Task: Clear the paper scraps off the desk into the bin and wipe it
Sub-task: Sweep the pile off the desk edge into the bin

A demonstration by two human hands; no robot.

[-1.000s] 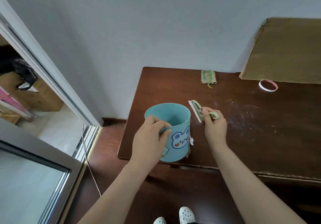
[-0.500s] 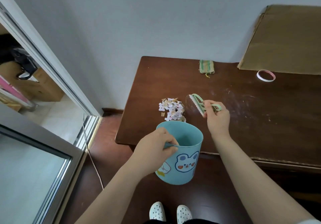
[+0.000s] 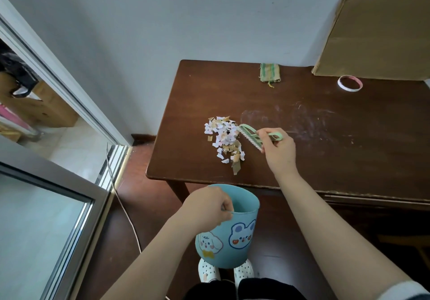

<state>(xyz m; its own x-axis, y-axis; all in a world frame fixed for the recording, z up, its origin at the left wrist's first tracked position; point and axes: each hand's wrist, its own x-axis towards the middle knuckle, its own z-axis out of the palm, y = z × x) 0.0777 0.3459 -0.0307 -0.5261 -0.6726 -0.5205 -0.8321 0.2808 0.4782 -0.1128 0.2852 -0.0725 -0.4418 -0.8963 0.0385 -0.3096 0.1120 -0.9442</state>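
Paper scraps [image 3: 224,140] heaped on the worktop [image 3: 325,160].
Right hand [image 3: 279,150] grips a brush [image 3: 250,135] against them; left hand [image 3: 207,209] pinches the bin [image 3: 232,237] rim below the worktop edge.

The surface [image 3: 349,160] and cardboard [image 3: 377,32] run off the right edge. The bin [image 3: 223,237] hides part of the shoes [image 3: 208,274]. The right grip [image 3: 278,150] covers the brush's [image 3: 250,137] middle.

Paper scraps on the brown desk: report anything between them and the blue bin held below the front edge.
Nothing visible. Bare dark wooden desk runs from the pile of torn paper scraps to the front edge, where the left hand holds the light-blue bin below. The right hand holds a green brush right of the pile.
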